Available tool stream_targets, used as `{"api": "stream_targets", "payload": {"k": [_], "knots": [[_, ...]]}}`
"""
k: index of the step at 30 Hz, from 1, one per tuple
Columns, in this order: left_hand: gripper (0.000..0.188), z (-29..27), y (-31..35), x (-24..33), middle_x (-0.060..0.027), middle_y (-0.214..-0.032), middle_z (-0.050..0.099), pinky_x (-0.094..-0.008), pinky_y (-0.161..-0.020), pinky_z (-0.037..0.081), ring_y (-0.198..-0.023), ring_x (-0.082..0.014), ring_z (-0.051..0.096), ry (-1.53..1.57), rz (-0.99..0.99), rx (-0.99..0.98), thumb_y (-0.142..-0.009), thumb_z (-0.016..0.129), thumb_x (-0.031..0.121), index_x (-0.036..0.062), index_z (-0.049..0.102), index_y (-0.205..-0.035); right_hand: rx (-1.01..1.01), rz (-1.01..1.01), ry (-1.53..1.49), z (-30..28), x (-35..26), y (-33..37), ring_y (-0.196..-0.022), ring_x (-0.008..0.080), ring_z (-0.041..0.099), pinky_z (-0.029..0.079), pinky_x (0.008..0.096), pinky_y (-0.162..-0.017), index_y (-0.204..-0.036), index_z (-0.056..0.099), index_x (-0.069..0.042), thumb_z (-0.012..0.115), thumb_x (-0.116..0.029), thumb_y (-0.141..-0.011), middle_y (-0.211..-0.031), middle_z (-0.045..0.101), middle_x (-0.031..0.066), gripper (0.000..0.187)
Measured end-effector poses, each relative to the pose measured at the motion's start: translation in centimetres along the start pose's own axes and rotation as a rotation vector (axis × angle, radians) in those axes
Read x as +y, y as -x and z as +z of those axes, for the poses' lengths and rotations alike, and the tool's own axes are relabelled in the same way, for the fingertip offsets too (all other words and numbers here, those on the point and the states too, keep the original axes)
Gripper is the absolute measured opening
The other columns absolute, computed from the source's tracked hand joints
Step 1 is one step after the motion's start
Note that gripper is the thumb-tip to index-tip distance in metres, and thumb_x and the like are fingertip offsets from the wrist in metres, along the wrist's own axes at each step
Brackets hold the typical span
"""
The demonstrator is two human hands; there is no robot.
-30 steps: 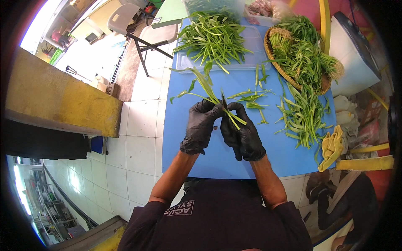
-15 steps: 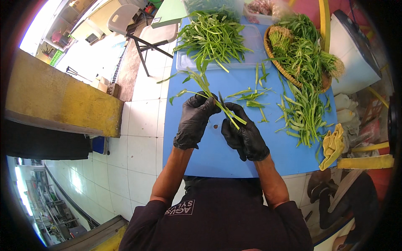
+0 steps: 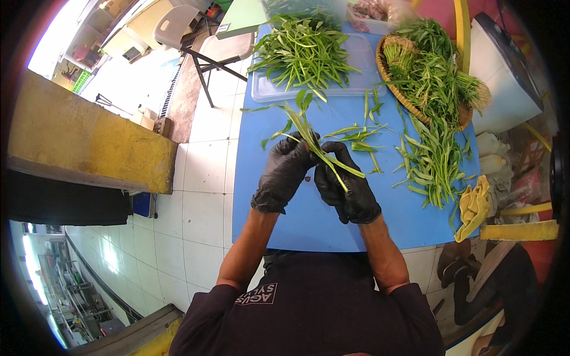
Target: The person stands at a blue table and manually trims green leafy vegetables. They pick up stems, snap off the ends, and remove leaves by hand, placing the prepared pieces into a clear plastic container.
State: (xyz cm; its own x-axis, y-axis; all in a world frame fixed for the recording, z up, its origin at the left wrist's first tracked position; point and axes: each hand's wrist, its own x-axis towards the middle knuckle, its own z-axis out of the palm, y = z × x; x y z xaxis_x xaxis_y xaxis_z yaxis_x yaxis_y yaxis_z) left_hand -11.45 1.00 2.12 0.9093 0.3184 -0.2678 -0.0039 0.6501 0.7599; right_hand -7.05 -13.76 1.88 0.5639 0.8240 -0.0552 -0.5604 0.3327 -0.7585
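Two hands in black gloves meet in the middle of the head view, above a blue surface [image 3: 303,228]. The left hand [image 3: 276,181] has its grip closed on a few green stalks [image 3: 303,126], pinched between thumb and fingertips near their middle. Their leafy ends spread up and to the left, past the glove; their pale cut ends slant down to the right, across the right hand [image 3: 350,193]. That hand is curled beneath and beside the stems, its thumb and forefinger near the pinch; I cannot tell whether its grip is closed on them or on something hidden inside.

Just beyond the hands, to the right, small leafy trimmings [image 3: 359,144] lie scattered. Farther back, a large heap of greens [image 3: 304,53] rests on a flat clear plastic piece [image 3: 363,90]. To the right of it stands a round woven basket [image 3: 396,98] packed with more greens, among them a bunch with pale roots [image 3: 396,56]. Below the basket, loose leafy stalks [image 3: 436,172] lie in a spread, and near them a crumpled yellow cloth [image 3: 473,207] sits at the right edge. A folding chair [image 3: 224,48] stands on the tiled floor [image 3: 205,213] to the left.
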Motion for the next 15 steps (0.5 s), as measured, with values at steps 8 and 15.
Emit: {"api": "stream_targets", "payload": {"k": [8, 15], "knots": [[0.021, -1.1, -0.8, -0.4, -0.0028, -0.078, 0.061, -0.0235, -0.06, 0.047, -0.068, -0.0112, 0.057, -0.069, 0.005, -0.062, -0.087, 0.066, 0.021, 0.0021, 0.063, -0.094, -0.032, 0.008, -0.065, -0.3, 0.1, -0.5, -0.047, 0.0033, 0.031, 0.024, 0.0174, -0.04, -0.12, 0.039, -0.014, 0.06, -0.03, -0.09, -0.07, 0.044, -0.0013, 0.04], [0.021, -0.5, -0.9, -1.3, -0.0004, -0.07, 0.059, -0.0226, -0.044, 0.038, -0.054, -0.0084, 0.05, 0.014, 0.01, -0.035, -0.086, 0.068, 0.025, 0.0048, 0.064, -0.091, -0.024, -0.006, -0.114, -0.5, 0.4, -1.1, -0.048, 0.0032, 0.035, 0.025, 0.0169, -0.039, -0.112, 0.041, -0.016, 0.053, -0.024, -0.095, -0.071, 0.046, -0.002, 0.022]]}}
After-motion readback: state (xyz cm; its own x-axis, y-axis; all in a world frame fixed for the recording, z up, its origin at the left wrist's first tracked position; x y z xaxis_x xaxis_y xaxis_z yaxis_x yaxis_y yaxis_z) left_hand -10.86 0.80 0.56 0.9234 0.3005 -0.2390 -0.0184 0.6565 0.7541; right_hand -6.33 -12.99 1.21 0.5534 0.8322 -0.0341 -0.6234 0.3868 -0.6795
